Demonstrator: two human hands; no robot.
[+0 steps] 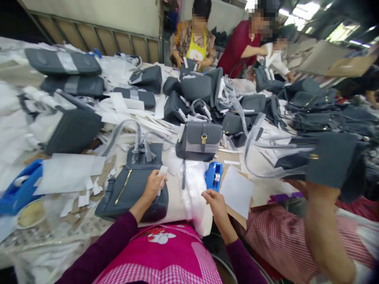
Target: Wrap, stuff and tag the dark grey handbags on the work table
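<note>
My left hand (151, 186) is closed on a small white paper strip (162, 177), above the right side of a dark grey backpack (133, 193). That bag lies on the table before me, with a gold zip on its front and wrapped handles at its far end. My right hand (217, 203) is in the air just in front of a blue tape dispenser (213, 175). Its thumb and forefinger are pinched together; whatever they hold, if anything, is too small to make out. A crumpled clear plastic bag (192, 197) lies between my hands.
A dark bag with a gold clasp (199, 138) stands ahead. White sheets (237, 189) lie at right, and another blue dispenser (22, 185) is at far left. Many bags and wrappings cover the table. A co-worker's arm (322, 221) holds a bag at right; other people stand opposite.
</note>
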